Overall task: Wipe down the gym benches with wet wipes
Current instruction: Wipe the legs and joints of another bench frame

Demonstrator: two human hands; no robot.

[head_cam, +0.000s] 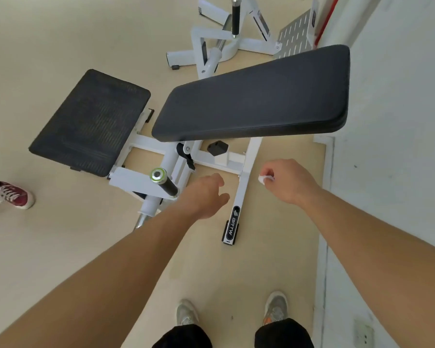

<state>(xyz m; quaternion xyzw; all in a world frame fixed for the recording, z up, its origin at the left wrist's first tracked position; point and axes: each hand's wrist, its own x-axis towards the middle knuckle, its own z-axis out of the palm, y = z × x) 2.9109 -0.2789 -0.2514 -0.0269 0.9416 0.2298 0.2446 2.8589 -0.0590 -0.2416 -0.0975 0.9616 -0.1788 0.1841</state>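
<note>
A small wipe (263,179) is pinched by the right hand (286,182), the left hand (206,197) is held loosely spread and empty, both short of the black pad (256,96): wiping is judged not yet begun, and the wipe is next to be lifted and pressed onto it.

Two bare hands: left hand (204,197), right hand (286,180). One wet wipe (263,179), white and crumpled. Two black pads on one bench: long pad (256,96) and textured pad (91,121). One white frame (244,187) beneath both. One black roller (165,183) with one green-ringed end cap. One further white machine (219,46) behind. Three shoes in all: two grey, left grey shoe (186,312) and right grey shoe (275,307), plus one red shoe (14,195). One wall socket (363,336).
</note>
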